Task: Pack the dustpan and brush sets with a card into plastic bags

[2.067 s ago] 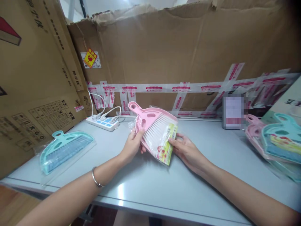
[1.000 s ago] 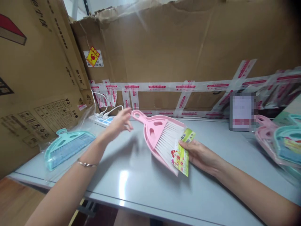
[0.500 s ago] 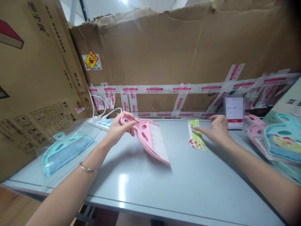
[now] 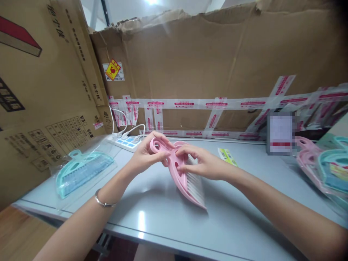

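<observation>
A pink dustpan and brush set (image 4: 187, 181), out of its bag, is tilted on edge over the grey table (image 4: 174, 221). My left hand (image 4: 148, 156) grips its looped handle end. My right hand (image 4: 202, 163) pinches the pink brush body just right of the handle, thumb and fingers closed on it. White bristles point down toward the table. The green and yellow paper label (image 4: 227, 156) lies flat on the table behind my right hand.
A teal dustpan set in a clear bag (image 4: 81, 172) lies at the left. A white power strip (image 4: 126, 141) with cables sits at the back. Bagged pink and teal sets (image 4: 323, 165) are piled at the right. Cardboard walls (image 4: 206, 61) enclose the table.
The bag came off the pink set and the label was laid on the table. My right hand came back from the label and took hold of the brush beside my left hand.
</observation>
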`<state>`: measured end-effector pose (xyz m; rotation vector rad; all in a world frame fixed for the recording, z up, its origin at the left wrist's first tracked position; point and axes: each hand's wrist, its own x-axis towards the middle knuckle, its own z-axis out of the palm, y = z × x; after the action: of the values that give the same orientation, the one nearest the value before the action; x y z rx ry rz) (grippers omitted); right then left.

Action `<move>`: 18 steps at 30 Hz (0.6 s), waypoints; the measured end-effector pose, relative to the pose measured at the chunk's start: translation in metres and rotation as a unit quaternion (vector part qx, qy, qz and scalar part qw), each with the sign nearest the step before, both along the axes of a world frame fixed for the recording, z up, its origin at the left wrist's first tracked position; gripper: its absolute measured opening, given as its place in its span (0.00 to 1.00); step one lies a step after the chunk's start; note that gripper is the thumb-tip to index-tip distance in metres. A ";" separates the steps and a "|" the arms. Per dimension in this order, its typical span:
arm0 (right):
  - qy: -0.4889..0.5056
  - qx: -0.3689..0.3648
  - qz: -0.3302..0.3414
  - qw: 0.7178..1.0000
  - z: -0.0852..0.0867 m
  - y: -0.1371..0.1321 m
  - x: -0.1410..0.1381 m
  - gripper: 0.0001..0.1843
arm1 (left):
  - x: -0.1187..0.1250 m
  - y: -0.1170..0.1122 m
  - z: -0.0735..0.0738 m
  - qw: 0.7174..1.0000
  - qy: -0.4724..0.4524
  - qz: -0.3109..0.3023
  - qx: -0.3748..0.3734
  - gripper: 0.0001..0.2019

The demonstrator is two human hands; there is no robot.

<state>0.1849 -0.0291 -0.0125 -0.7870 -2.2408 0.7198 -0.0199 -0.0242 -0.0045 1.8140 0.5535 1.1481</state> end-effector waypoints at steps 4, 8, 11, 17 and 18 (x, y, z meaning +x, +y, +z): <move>0.025 -0.001 -0.011 1.000 0.003 -0.004 -0.001 0.03 | 0.003 -0.003 0.003 0.999 0.035 0.005 0.035 0.21; 0.095 0.126 -0.090 0.983 0.013 -0.006 0.005 0.01 | -0.007 -0.003 0.013 0.977 0.004 0.164 0.139 0.14; 0.129 0.195 -0.191 0.953 0.021 -0.003 0.024 0.02 | -0.026 -0.007 0.020 0.947 -0.009 0.269 0.173 0.13; -0.125 0.184 -0.057 0.973 -0.008 0.014 0.054 0.08 | -0.055 -0.032 0.001 0.876 0.266 0.286 0.282 0.05; -0.157 0.168 -0.022 0.973 -0.018 0.019 0.055 0.10 | -0.057 -0.035 -0.005 0.862 0.306 0.270 0.302 0.03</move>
<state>0.2404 -0.0106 -0.0307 -0.8215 -2.5246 0.1903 -0.0769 -0.0597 -0.0100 2.7136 1.2379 1.1644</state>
